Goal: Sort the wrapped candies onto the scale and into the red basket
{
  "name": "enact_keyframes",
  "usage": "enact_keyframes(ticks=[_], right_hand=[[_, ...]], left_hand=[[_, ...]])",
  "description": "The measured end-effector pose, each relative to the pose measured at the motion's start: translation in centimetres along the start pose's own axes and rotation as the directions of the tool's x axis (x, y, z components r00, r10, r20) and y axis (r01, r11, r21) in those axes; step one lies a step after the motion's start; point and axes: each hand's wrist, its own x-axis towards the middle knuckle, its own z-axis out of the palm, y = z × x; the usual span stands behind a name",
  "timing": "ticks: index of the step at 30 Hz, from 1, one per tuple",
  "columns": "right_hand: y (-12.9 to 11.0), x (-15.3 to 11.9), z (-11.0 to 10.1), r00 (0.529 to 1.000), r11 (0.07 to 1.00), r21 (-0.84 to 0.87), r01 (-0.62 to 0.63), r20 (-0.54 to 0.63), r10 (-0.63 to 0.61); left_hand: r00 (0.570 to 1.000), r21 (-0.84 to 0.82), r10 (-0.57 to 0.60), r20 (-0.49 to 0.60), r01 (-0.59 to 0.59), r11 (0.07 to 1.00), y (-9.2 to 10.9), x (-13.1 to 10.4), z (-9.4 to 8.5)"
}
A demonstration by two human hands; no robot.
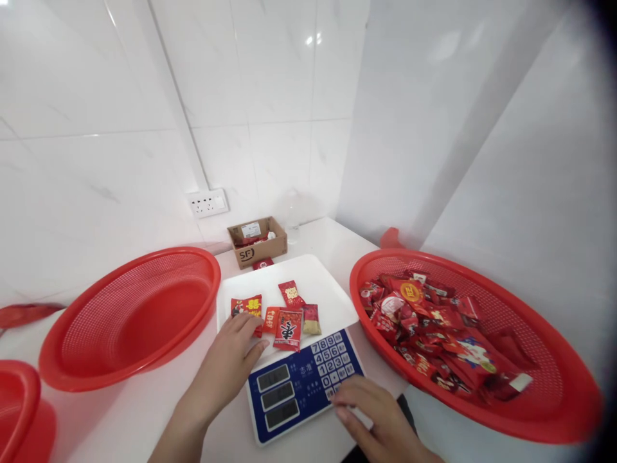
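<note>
White tiled wall (284, 71) fills the upper frame, above a white table (315, 236). At centre, one scale (308, 389) carries a white tray (325, 276) with five visible packets. Nearest the left hand (231, 350) is the yellow-printed packet (247, 303), directly beneath its fingers — its long axis is hidden by them. Slightly right of those fingertips, the dark-lettered packet (288, 328) runs roughly up and down the frame. That hand's thumb stands apart from its fingers; whether it pinches anything, I cannot tell. The right hand (371, 411), farther off at lower right, lies over the keypad's lower edge — fingers loosely bent, thumb separate, nothing visibly held.

Three red baskets show: one at left (135, 296), one cut off at lower left (24, 386), one at right (571, 386) with a packet pile (448, 328) too overlapped to count. One cardboard box (263, 249) sits behind the tray.
</note>
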Motion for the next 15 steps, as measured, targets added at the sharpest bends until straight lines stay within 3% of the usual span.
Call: enact_keyframes(ticks=[3,7,11,15], right_hand=[[0.6,-1.6,2.3,0.984,0.993,0.106,-0.054,0.177,0.035],[1.7,-2.7,5.8,0.913,0.953,0.236,-0.192,0.399,0.085],[2.8,-3.0,7.8,0.895,0.898,0.369,-0.242,0.442,0.06],[3.2,-3.0,8.0,0.892,0.876,0.403,-0.266,0.448,0.065]], left_hand=[[0.999,0.043,0.026,0.024,-0.027,0.999,-0.1,0.0,-0.2],[0.995,0.109,0.056,0.078,-0.065,0.992,0.1,0.7,-0.4],[0.989,0.117,0.061,0.134,-0.077,0.99,0.2,1.5,-0.5],[0.978,0.124,0.09,0.189,-0.114,0.986,0.2,2.1,-0.9]])
